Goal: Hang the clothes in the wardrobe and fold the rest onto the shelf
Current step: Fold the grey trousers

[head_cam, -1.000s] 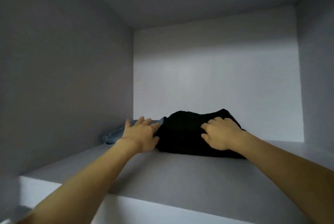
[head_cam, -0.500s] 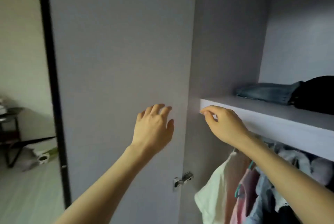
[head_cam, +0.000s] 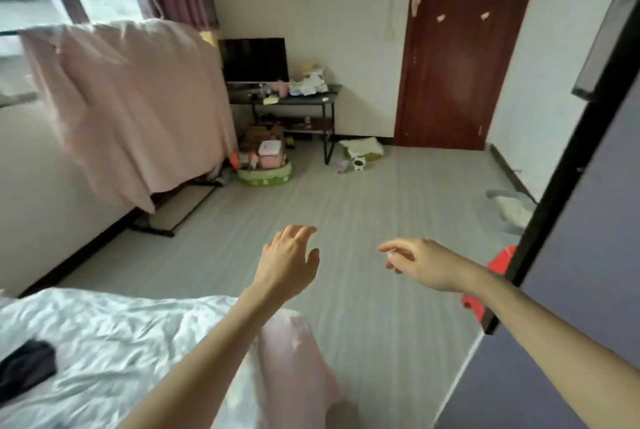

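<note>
My left hand (head_cam: pixel 289 264) and my right hand (head_cam: pixel 420 264) hang in the air over the grey floor, both empty with relaxed fingers. A dark garment (head_cam: pixel 26 366) lies on the white bedsheet (head_cam: pixel 114 335) at the lower left. A pale pink garment (head_cam: pixel 294 369) drapes over the bed's corner below my left forearm. The open wardrobe door (head_cam: pixel 571 255) stands at the right edge; the shelf and hanging rail are out of view.
A pink sheet (head_cam: pixel 131 106) hangs over a drying rack by the window at left. A desk (head_cam: pixel 298 99) with a monitor and clutter stands at the far wall beside a dark red door (head_cam: pixel 460 48). A red stool (head_cam: pixel 498 266) sits behind the wardrobe door.
My view has swung left from the wardrobe shelf to the room and bed. Both hands left the folded black garment on the shelf and now hang empty.
</note>
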